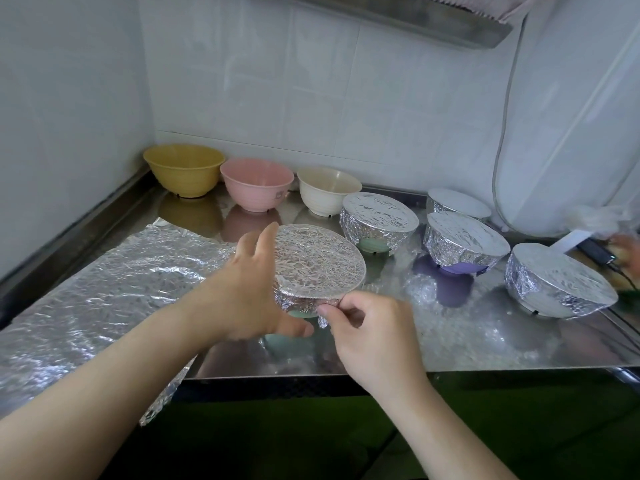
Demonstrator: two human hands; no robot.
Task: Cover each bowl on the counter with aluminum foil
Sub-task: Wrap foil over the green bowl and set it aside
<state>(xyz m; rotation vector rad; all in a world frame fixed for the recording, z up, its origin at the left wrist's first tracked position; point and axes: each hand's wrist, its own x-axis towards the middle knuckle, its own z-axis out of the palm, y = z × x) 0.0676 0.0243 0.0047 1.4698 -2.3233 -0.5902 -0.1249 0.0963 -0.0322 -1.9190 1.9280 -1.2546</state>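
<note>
- Your left hand point(254, 289), fingers spread, cups the foiled bowl point(320, 263) near the counter's point(485, 344) front edge.
- Your right hand point(367, 327) pinches its foil skirt.

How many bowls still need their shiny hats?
Four bowls on the right already wear foil, like the one over a purple bowl. A fifth, the green bowl, is being wrapped: the left hand steadies its side while the right hand pinches the foil edge. Left bare: the yellow bowl, pink bowl and cream bowl. A foil sheet waits on the counter.
</note>
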